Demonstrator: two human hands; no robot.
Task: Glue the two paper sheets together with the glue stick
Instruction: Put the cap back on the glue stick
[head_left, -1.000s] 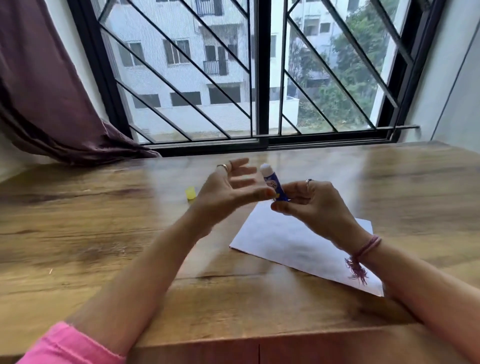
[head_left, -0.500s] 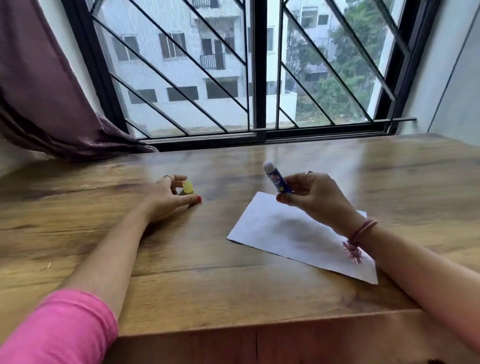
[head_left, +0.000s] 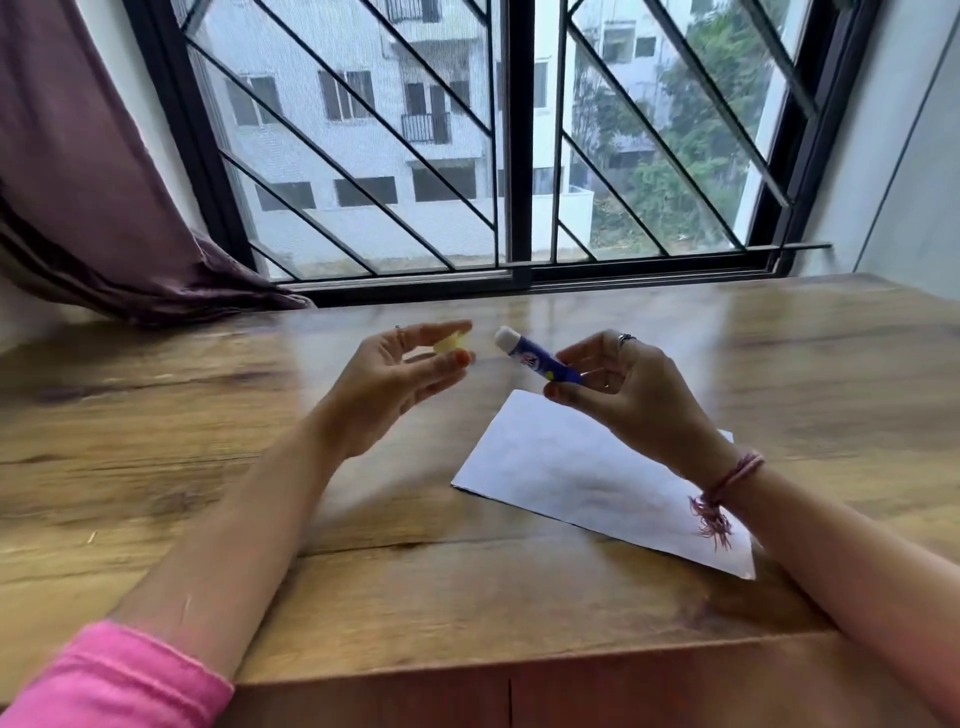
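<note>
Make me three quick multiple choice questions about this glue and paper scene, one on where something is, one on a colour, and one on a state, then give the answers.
1. Where does the white paper lie?
A. On the wooden table, under the right hand
B. On the window sill
C. In the left hand

2. What colour is the cap that the left hand pinches?
A. Red
B. Yellow
C. Black

3. In what state is the glue stick in the right hand?
A. Capped
B. Lying on the table
C. Uncapped, white tip bare

Answers:
1. A, the sheet rests flat on the tabletop below the right wrist.
2. B, a small yellow piece sits between thumb and fingers.
3. C, the white tip shows, with the cap held apart from it.
</note>
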